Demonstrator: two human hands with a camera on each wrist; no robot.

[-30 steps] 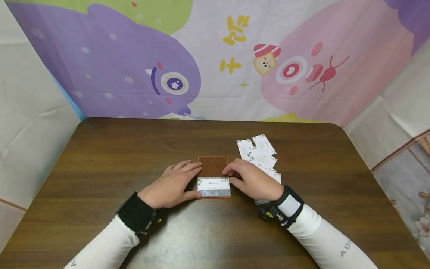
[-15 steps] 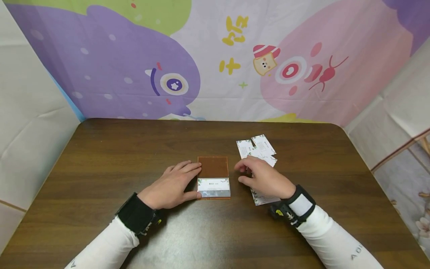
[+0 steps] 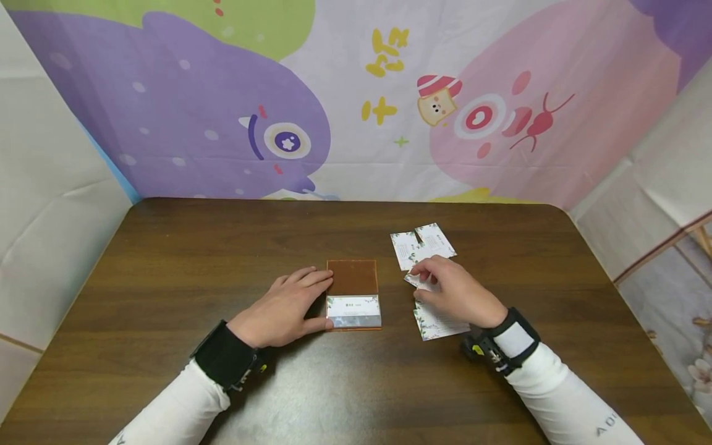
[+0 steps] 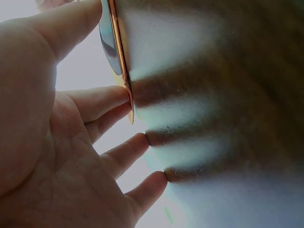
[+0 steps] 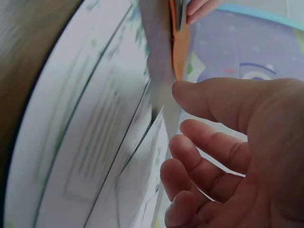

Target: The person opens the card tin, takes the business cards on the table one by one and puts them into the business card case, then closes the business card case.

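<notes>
A person in white sleeves works at a dark wooden worktop (image 3: 167, 259) before a cartoon backdrop (image 3: 222, 111). An open brown card case (image 3: 353, 285) lies at the middle of the worktop, its lid (image 3: 352, 276) folded back flat and a stack of white cards (image 3: 353, 310) sitting in the near half. The left hand (image 3: 283, 307) lies flat beside the case, fingers straight against its left edge and the thumb touching its near corner; the left wrist view shows those fingertips (image 4: 121, 95) meeting the case's orange rim (image 4: 119, 52), with nothing gripped. To the right, well apart from the case, loose cards (image 3: 423, 244) are scattered in an overlapping spread. The right hand (image 3: 453, 290) rests on that spread, fingers curled down onto one card (image 3: 416, 281) with the thumb at its near edge; whether the card is off the worktop cannot be told. Another card (image 3: 436, 321) lies partly beneath the palm. In the right wrist view the bent fingers (image 5: 204, 142) hover over blurred printed cards (image 5: 95, 142). Black bands wrap both wrists
</notes>
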